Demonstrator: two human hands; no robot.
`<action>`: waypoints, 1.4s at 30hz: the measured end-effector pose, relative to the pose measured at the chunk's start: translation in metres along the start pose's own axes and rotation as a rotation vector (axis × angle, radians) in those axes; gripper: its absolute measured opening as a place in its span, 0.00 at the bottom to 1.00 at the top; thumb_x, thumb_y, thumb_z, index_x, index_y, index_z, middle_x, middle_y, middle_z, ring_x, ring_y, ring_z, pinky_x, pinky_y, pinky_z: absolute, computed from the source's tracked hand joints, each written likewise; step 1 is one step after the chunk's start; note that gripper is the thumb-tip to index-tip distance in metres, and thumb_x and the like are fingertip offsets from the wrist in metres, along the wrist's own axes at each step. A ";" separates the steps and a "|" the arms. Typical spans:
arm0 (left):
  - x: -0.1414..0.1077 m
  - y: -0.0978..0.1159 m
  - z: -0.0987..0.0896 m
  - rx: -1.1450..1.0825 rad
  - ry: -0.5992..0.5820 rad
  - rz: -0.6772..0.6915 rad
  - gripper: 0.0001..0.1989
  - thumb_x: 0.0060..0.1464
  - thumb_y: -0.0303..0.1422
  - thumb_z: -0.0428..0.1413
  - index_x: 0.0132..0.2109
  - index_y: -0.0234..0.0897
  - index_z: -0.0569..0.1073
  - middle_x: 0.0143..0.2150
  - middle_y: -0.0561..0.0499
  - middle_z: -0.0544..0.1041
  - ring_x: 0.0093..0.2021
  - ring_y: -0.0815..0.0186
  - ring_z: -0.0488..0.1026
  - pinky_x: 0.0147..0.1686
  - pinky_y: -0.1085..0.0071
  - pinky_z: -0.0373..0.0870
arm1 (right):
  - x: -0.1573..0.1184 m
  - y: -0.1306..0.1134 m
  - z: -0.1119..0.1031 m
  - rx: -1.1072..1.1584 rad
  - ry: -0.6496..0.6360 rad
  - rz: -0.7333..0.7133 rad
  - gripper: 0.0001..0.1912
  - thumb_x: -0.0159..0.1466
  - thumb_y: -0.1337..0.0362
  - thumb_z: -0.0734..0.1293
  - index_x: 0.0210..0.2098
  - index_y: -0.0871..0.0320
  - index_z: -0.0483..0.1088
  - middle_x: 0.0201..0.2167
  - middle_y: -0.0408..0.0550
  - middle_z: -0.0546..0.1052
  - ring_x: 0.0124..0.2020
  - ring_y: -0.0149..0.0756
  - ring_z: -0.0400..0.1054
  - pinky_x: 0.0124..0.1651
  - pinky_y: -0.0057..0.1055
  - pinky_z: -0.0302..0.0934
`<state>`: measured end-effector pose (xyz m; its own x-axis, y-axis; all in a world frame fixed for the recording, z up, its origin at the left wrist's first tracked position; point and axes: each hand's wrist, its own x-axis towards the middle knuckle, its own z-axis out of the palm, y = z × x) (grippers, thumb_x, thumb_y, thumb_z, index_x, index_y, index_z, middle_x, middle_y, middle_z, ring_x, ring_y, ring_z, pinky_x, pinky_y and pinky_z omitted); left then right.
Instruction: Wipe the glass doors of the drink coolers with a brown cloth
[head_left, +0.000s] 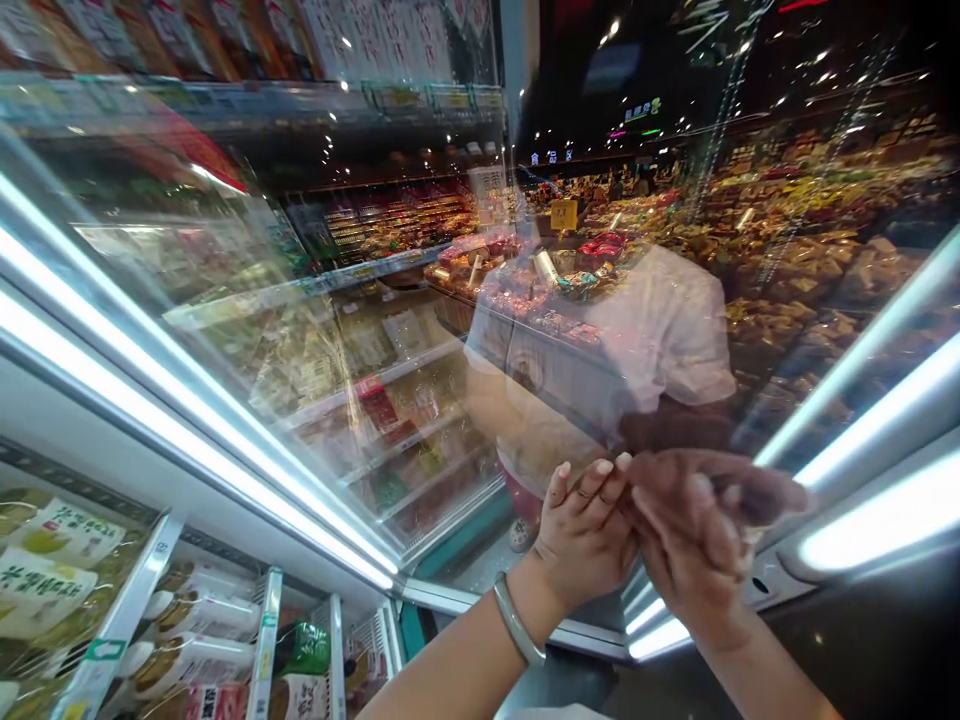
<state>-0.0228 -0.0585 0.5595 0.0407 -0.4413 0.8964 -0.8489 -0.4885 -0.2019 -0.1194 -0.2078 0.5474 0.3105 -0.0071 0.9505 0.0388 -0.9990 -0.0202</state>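
A brown cloth (765, 495) is bunched in my right hand (701, 575), against the glass pane (420, 400). Several fingers of that hand are partly covered by the cloth. Just to the left, my left hand (589, 535) rests on the glass with its fingers stretched out and nothing in it. A pale bangle (516, 622) circles my left wrist. The pane mirrors a person in a light top, shop displays and a dark patch of the cloth, so what lies behind it is partly hard to make out.
Bright light strips (187, 385) run along the left, with more light strips (877, 530) at the right. At the lower left, shelves hold bottles (206, 660) and packaged goods (49, 590) behind metal dividers (262, 640). More packages (375, 40) line the upper left.
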 end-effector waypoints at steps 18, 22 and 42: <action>-0.036 -0.032 -0.016 0.027 -0.071 -0.038 0.38 0.57 0.33 0.57 0.73 0.34 0.63 0.78 0.50 0.56 0.81 0.59 0.33 0.79 0.50 0.27 | -0.019 -0.022 -0.001 -0.047 -0.115 -0.028 0.43 0.64 0.66 0.74 0.73 0.36 0.57 0.78 0.41 0.54 0.74 0.50 0.57 0.78 0.46 0.47; -0.036 -0.040 -0.023 0.003 -0.049 -0.093 0.39 0.59 0.33 0.54 0.75 0.31 0.58 0.78 0.47 0.54 0.81 0.59 0.35 0.79 0.52 0.29 | 0.024 -0.059 0.014 -0.071 -0.005 0.088 0.47 0.62 0.66 0.77 0.74 0.40 0.55 0.79 0.47 0.46 0.76 0.63 0.51 0.77 0.56 0.47; -0.076 -0.132 -0.066 -0.015 0.032 -0.185 0.37 0.63 0.26 0.50 0.77 0.30 0.51 0.75 0.41 0.62 0.80 0.61 0.39 0.79 0.49 0.28 | 0.011 -0.126 0.061 0.045 -0.200 -0.143 0.41 0.68 0.70 0.68 0.74 0.38 0.54 0.73 0.40 0.64 0.77 0.38 0.50 0.81 0.48 0.36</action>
<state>0.0511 0.0896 0.5440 0.1802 -0.3203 0.9300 -0.8363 -0.5476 -0.0265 -0.0628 -0.0792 0.5418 0.4808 0.1476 0.8643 0.1372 -0.9863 0.0921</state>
